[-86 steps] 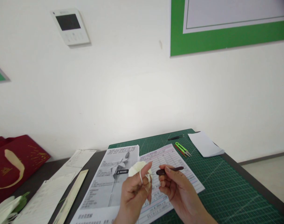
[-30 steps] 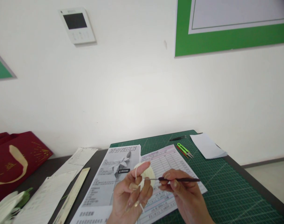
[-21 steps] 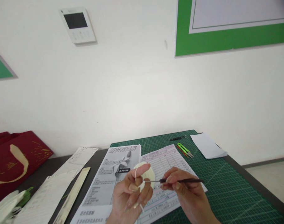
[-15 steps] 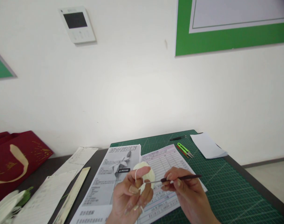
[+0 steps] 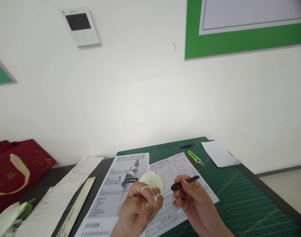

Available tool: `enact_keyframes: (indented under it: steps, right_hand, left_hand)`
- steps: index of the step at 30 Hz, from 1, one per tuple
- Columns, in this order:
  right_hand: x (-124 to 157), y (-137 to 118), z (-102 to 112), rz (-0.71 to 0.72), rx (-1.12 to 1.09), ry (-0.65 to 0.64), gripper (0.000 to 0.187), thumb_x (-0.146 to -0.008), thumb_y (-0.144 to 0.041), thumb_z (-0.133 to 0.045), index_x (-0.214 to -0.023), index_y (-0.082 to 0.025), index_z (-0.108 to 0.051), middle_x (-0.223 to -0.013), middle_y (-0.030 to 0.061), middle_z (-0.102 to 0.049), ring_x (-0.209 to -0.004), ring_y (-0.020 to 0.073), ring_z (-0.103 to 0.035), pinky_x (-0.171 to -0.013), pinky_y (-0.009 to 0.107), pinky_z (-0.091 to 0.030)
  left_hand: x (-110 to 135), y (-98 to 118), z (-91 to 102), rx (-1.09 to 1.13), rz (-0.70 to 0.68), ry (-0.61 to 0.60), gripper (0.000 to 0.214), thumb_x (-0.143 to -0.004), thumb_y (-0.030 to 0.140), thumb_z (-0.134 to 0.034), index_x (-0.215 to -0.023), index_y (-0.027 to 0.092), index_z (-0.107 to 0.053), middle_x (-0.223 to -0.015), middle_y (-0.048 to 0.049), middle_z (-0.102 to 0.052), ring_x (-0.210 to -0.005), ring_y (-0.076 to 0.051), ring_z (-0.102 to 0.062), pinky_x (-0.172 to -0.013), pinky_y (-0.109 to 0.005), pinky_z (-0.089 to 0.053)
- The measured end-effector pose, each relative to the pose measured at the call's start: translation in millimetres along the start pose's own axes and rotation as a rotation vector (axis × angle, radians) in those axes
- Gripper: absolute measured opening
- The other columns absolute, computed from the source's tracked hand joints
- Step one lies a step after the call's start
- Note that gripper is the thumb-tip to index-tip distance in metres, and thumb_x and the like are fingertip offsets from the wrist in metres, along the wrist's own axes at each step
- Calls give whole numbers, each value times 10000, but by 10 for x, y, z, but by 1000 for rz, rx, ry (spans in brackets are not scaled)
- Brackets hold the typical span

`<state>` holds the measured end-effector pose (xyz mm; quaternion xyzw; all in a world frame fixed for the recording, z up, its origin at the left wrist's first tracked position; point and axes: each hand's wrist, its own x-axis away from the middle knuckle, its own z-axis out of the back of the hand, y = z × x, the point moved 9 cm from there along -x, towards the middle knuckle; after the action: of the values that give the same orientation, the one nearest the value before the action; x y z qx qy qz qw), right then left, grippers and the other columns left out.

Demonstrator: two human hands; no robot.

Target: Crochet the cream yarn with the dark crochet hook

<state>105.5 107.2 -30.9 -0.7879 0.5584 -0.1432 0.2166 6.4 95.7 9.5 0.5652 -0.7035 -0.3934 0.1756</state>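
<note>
White yarn (image 5: 145, 188) loops over the index finger of my left hand (image 5: 138, 207), whose fingers are closed around the strand. In my right hand (image 5: 193, 199) is a crochet hook (image 5: 180, 186), held by its dark brown handle; its thin metal shaft points left and meets the yarn at my left fingertips. Whether any stitches are on it is too small to tell. Just behind my left hand sits a round cream ball of yarn (image 5: 152, 179), resting on the printed sheets, its lower part hidden by my fingers.
Under my hands lie a pattern sheet with a flower picture (image 5: 111, 184) and a lined form (image 5: 175, 168) on a green cutting mat (image 5: 239, 194). Green thread snips (image 5: 195, 157), dark tweezers (image 5: 188, 145) and white paper (image 5: 219, 153) lie behind. Leftward are a ruler (image 5: 77, 205) and a red bag (image 5: 22, 168).
My left index finger has bent down and inward with the yarn loop. The crochet hook has turned in my right hand, and its handle now tilts upward to the right.
</note>
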Motion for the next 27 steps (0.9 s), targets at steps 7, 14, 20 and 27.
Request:
enact_keyframes:
  steps: [7,14,20,27]
  right_hand:
    - [-20,131,85,55,9,89,154,-732,-232,-735,-870,-166,-718,-681,14,-715,-583,91,-636,-559,197,-569]
    - [8,64,44,207,214,94,175,-656,-247,-777,-820,-203,-734,-816,37,-742,-753,184,-658,-674,293,-532]
    - [6,40,73,218,314,111,156,-613,-229,-799,-760,-224,-747,-795,21,-757,-799,212,-679,-774,320,-518]
    - [-20,159,45,46,149,93,182,-643,-271,-787,-787,-184,-718,-704,17,-711,-618,137,-637,-524,218,-497]
  left_hand:
    - [-61,-21,25,-200,-54,64,227,-638,49,-576,-501,180,-701,-401,-17,-463,-511,-134,-400,-484,-267,-247]
    - [-50,-169,-7,-337,-29,65,274,-695,65,-577,-498,199,-712,-457,-34,-566,-551,-161,-459,-592,-302,-319]
    - [-72,-161,0,-434,26,15,229,-719,124,-606,-536,196,-723,-503,-49,-616,-611,-195,-511,-678,-322,-352]
    - [-91,-183,-27,-476,106,-35,195,-734,194,-625,-564,176,-721,-526,-55,-624,-558,-183,-513,-609,-315,-367]
